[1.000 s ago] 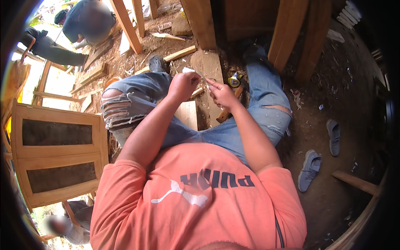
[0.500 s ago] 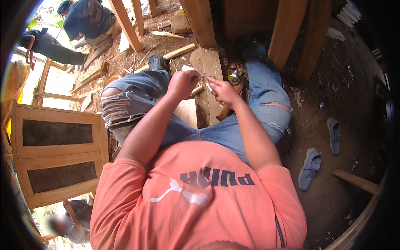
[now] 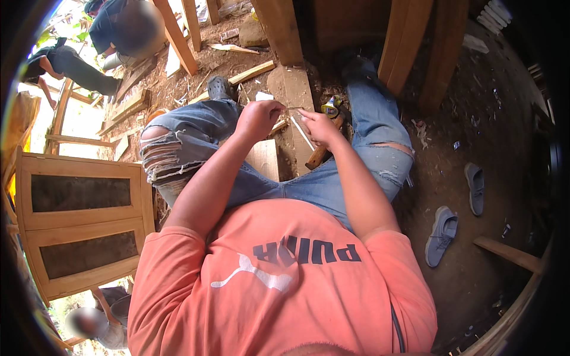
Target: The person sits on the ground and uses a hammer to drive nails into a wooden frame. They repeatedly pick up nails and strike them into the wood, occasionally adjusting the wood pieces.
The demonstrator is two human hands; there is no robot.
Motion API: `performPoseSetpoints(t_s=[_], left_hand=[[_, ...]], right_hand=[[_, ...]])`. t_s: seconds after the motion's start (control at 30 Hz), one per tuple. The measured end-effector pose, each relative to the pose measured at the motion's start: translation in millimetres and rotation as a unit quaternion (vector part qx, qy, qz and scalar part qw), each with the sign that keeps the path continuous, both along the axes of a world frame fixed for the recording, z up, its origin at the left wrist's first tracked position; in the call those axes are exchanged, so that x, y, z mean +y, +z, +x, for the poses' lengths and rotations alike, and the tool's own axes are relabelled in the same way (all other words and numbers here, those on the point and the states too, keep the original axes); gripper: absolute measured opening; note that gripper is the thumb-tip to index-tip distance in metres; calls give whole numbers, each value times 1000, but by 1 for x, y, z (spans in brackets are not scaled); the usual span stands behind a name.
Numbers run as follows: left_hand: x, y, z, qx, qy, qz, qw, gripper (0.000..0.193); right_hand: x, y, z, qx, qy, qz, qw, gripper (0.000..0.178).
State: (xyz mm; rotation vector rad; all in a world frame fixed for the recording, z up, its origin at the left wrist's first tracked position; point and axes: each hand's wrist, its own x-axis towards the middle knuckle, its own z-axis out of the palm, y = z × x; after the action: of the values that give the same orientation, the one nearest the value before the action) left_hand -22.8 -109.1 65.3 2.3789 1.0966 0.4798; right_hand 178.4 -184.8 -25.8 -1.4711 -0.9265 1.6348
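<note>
Currently, left hand: the person's bare left hand [image 3: 259, 120] is raised above the gap between the knees, fingertips pinched together on one end of a thin, brownish, short strip [image 3: 293, 108].
Right hand: the bare right hand [image 3: 321, 128] meets it from the other side, thumb and index finger seeming to grip the strip's opposite end; its other fingers curl in.
Thin strip: it spans the small gap between the two hands, above a long brown wooden plank [image 3: 297, 86]. Its material is too small to tell.
White stick: a narrow, straight white stick [image 3: 304, 134] slants beside the right hand; whether it is held or lies below, I cannot tell.
Step in hand: it looks like close fingertip handling of the strip. Any further move would call for a light, steady pinch from both sides.
Near the right hand: a rounded yellow-and-black object [image 3: 331, 107] and a brown wooden tool handle [image 3: 317, 157] sit between the legs, by the torn blue jeans [image 3: 374, 118].
Writing: the coral-pink T-shirt [image 3: 285, 222] bears large dark block lettering [image 3: 325, 251], upside down, and a white animal silhouette [image 3: 252, 273]. Marks on the yellow-and-black object are too small to read.
</note>
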Motion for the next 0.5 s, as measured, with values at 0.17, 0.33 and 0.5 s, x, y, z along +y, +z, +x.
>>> performPoseSetpoints(t_s=[0.17,0.33,0.5], left_hand=[[0,1,-1,4,18,-2,1000,17],[0,2,1,10,27,-9,1000,17],[-1,0,-1,-12,26,-9,1000,17]], right_hand=[[4,-4,-7,13,-11,42,999,42],[4,-3,-9,-106,-22,64,992,43],[3,-7,-11,-109,-22,79,991,43]])
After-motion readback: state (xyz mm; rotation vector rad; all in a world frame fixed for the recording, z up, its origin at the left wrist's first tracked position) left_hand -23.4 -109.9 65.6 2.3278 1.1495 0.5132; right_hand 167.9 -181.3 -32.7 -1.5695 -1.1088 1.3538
